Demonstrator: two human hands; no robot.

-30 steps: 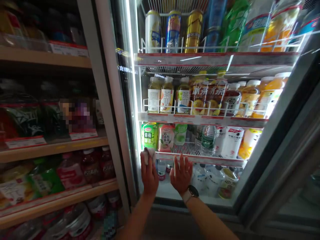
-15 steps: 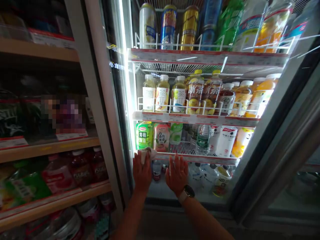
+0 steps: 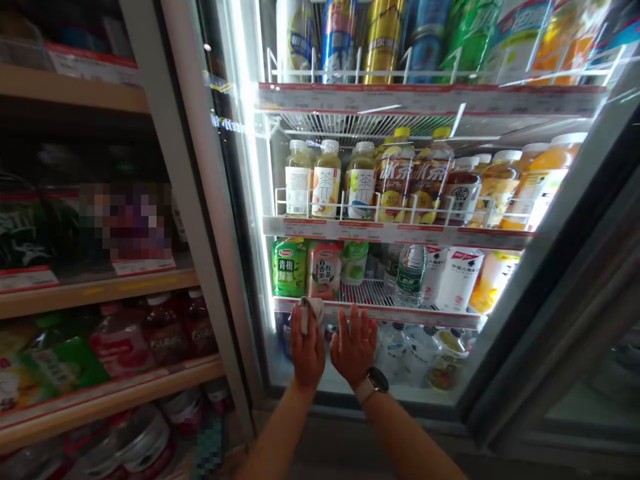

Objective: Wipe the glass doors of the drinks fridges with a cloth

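Note:
A pale cloth point(image 3: 313, 311) is pressed against the glass door point(image 3: 325, 380) of a lit drinks fridge. My left hand point(image 3: 307, 350) holds it there, the fingers laid over part of it. Beside it, my right hand point(image 3: 353, 343) rests with fingers stretched out and the palm toward the glass, holding nothing. A watch point(image 3: 376, 383) is on my right wrist. Behind the glass, just above my hands, stand a green tea bottle point(image 3: 289, 268) and a pink tea bottle point(image 3: 325, 270). Lower bottles are partly hidden by my hands.
Inside the fridge are wire shelves with cans point(image 3: 385, 40), iced tea bottles point(image 3: 395, 177) and white cartons point(image 3: 460, 279). Left of the metal frame point(image 3: 200, 187) is a wooden shelf point(image 3: 110, 288) with drinks. A dark door frame point(image 3: 530, 293) slants along the right.
My left hand has slid right with the cloth, closer to my right hand. The right hand stays at about the same place. The view has shifted slightly.

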